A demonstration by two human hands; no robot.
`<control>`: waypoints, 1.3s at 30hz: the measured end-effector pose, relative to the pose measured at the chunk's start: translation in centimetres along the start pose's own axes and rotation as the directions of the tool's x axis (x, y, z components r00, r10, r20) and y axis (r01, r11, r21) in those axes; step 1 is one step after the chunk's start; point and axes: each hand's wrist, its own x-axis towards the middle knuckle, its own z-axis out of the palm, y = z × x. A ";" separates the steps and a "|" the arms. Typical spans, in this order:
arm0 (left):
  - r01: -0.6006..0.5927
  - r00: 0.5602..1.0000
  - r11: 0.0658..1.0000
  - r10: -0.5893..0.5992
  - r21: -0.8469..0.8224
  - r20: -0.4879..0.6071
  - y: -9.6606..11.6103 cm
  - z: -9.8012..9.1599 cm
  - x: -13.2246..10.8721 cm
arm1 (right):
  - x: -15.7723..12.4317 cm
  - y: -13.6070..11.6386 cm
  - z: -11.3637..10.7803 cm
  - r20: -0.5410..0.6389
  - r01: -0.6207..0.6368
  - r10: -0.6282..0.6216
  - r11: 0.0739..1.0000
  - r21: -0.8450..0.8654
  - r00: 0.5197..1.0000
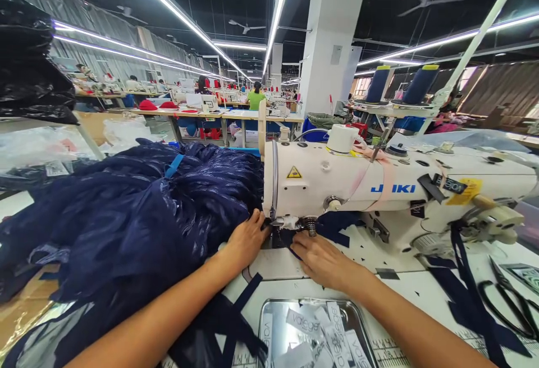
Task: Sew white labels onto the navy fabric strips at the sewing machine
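A white sewing machine spans the middle and right. At the left side of its needle area is my left hand, with fingers bent together against dark fabric; what they grip is hidden. My right hand lies just right of the needle area, its fingers closed on the edge of a navy fabric piece. A large heap of navy fabric rises beside my left arm. Navy strips hang over the table edge below my left forearm.
A metal tray with printed labels sits close in front. Black scissors and navy strips lie at the right. Two thread cones stand behind the machine. Farther back, a person in green is among other tables.
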 end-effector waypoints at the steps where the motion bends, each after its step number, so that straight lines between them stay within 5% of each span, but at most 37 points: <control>1: 0.007 1.000 1.000 -0.007 -0.020 -0.012 -0.1 0.1 0.0 | 0.0 0.2 0.2 -0.019 0.012 -0.012 1.000 -0.001 1.000; 19: 0.006 1.000 0.999 -0.006 -0.036 -0.003 0.0 0.4 0.1 | 0.6 -0.6 2.1 -0.089 0.007 -0.015 0.997 -0.083 0.996; 31: 0.035 0.999 0.993 -0.035 -0.112 -0.001 -0.3 0.9 1.3 | 1.4 -1.7 3.2 -0.120 -0.103 0.089 0.989 -0.110 0.989; 39: 0.052 0.998 0.994 -0.053 -0.095 -0.014 -0.2 1.0 1.0 | 1.4 -0.5 2.1 -0.072 -0.083 0.073 0.987 -0.137 0.995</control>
